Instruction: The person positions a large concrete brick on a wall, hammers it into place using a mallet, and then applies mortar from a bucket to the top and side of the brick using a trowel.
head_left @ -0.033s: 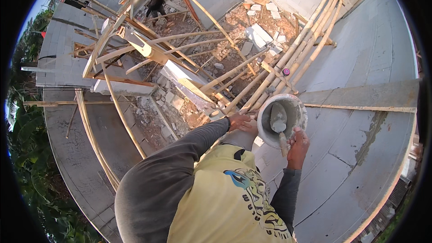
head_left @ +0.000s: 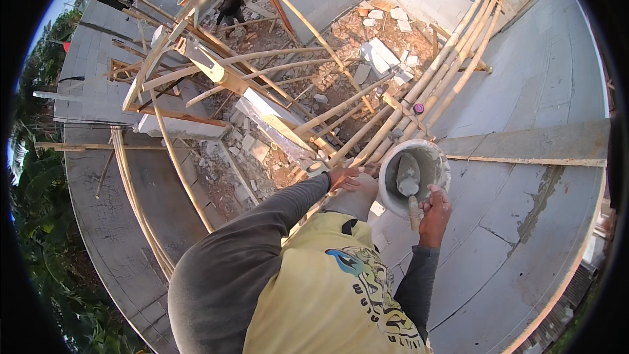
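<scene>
My right hand (head_left: 434, 215) is closed on the near right rim of a round, mortar-stained bucket (head_left: 441, 165), which tilts so that its inside shows. Inside the bucket lies a trowel (head_left: 408, 176), its blade smeared with grey mortar and its handle sticking out over the rim beside my right fingers. My left hand (head_left: 345, 178) lies flat by my bent knee, fingers stretched out and holding nothing. Its fingertips reach toward the ends of the bamboo poles (head_left: 393, 130), left of the bucket.
Grey block wall (head_left: 498, 223) drops away at the right, crossed by a ledge (head_left: 524, 144). Timber framing and a wooden beam (head_left: 229, 80) span the left. Rubble (head_left: 259, 147) covers the ground far below, where another person (head_left: 231, 8) stands. A small pink-rimmed roll (head_left: 418, 109) sits on the poles.
The whole view has shifted very slightly. Both hands, the bucket and the trowel keep the same places relative to each other.
</scene>
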